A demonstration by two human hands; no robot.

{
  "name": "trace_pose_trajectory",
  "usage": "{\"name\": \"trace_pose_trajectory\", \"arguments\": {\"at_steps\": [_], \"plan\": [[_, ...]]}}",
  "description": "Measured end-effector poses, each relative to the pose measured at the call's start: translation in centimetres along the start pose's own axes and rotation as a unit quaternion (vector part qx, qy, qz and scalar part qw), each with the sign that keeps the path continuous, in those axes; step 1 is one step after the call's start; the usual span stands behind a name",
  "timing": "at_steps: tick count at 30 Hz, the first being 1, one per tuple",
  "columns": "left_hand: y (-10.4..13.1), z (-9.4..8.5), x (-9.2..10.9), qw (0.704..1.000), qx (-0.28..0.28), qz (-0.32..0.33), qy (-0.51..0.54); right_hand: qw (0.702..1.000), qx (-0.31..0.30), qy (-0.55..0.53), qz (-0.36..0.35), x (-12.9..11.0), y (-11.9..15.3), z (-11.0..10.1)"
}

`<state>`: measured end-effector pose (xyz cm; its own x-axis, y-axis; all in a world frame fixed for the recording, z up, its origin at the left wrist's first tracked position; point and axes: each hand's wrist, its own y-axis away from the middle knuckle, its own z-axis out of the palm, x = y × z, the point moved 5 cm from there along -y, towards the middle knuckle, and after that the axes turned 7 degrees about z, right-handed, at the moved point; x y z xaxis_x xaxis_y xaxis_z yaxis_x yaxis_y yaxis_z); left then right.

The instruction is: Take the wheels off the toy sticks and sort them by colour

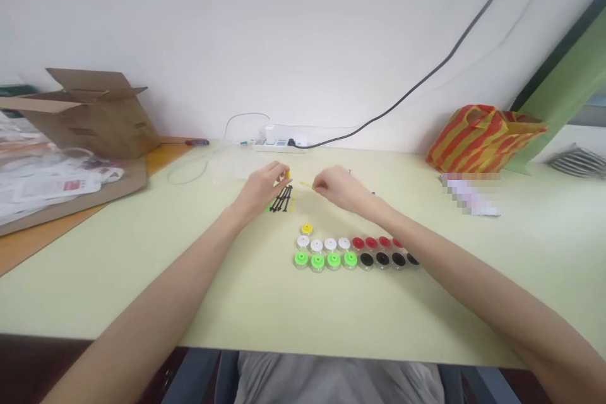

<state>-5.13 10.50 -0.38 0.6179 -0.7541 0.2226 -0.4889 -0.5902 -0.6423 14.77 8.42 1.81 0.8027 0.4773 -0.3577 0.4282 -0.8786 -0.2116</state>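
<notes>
My left hand [266, 185] is closed on a small yellow wheel-like piece [288, 174], mostly hidden by the fingertips. Between the pinched fingers of my right hand [341, 187] is a thin yellow rod [306, 185], its free end pointing left at the other hand. Several black rods [283, 199] lie side by side under my left hand, with yellow rods [293, 201] beside them and a bit of green at their left. Closer to me stand a yellow wheel [307, 228] and two rows of wheels: white [330, 244] and red [372, 243] behind, green [334, 261] and black [382, 259] in front. My right forearm hides the row ends.
An open cardboard box [95, 123] and white plastic packets [61, 186] occupy the left. By the wall are a screwdriver [197, 142] and a power strip [279, 146] with a black cable [402, 98]. A red-yellow striped bag [483, 142] stands at the right.
</notes>
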Motion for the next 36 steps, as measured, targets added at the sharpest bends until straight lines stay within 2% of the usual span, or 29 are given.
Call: {"name": "trace_pose_trajectory", "arguments": {"at_steps": [4,8,12,18,26,32,36], "plan": [[-0.1,-0.2,0.7,0.999,0.02,0.023,-0.032,0.974,-0.047,0.219,0.027,-2.3,0.7,2.1],[-0.3,-0.2,2.1,0.997,0.032,0.052,-0.048,0.955,-0.07,0.286,0.039,-3.5,-0.2,3.0],[-0.4,-0.4,2.6,0.997,0.032,0.056,-0.048,0.953,-0.085,0.289,0.018,-3.6,-1.1,3.1],[-0.6,-0.4,2.9,0.995,0.033,0.059,-0.076,0.956,-0.095,0.277,-0.026,-2.7,-1.0,2.5],[-0.5,-0.2,3.1,0.995,0.026,0.054,-0.076,0.979,-0.136,0.133,-0.073,0.0,-2.6,3.6],[-0.5,-0.3,3.1,0.996,0.025,0.052,-0.071,0.985,-0.134,0.087,-0.068,1.4,-4.2,4.5],[-0.5,-0.4,3.0,0.996,0.029,0.055,-0.071,0.988,-0.129,0.057,-0.059,1.5,-5.0,4.6]]}}
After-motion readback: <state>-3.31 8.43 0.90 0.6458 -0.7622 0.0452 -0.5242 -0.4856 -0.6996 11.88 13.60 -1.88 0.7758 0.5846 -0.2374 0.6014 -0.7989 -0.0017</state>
